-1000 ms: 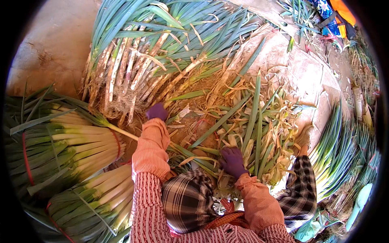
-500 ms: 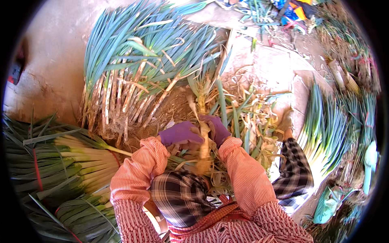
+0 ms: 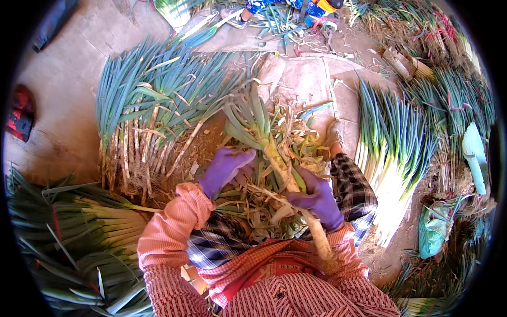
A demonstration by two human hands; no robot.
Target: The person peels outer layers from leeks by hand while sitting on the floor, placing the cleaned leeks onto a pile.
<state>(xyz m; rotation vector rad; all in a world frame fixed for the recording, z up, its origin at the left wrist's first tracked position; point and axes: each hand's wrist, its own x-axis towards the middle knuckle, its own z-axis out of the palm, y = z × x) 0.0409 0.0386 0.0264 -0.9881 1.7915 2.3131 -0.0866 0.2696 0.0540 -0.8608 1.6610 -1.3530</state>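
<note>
A thick green onion (image 3: 282, 166) lies slantwise before me, its blue-green leaves up and left, its rooted end down by my right forearm. Around its pale stem my right hand (image 3: 321, 199), in a purple glove, is closed. My left hand (image 3: 227, 170), gloved the same way, is left of the stem and apart from it, fingers loosely bent and apart, with nothing seen in them. Dry outer leaf strips hang off the stem near the right hand. Beneath both hands lies a heap of peeled leaves (image 3: 269, 214).
Unpeeled green onions (image 3: 153, 116) with dirty roots lie ahead on the left. Tied, cleaned bundles (image 3: 119, 222) are at the near left. Pale-stemmed onions (image 3: 393, 153) lie on the right, beside a green plastic bag (image 3: 435, 227). Another person's leg (image 3: 288, 6) shows at the top.
My hands have moved apart, the right one now gripping the stem to the right. The onion has tilted, its root end swinging right. The view has shifted, showing more of the far side.
</note>
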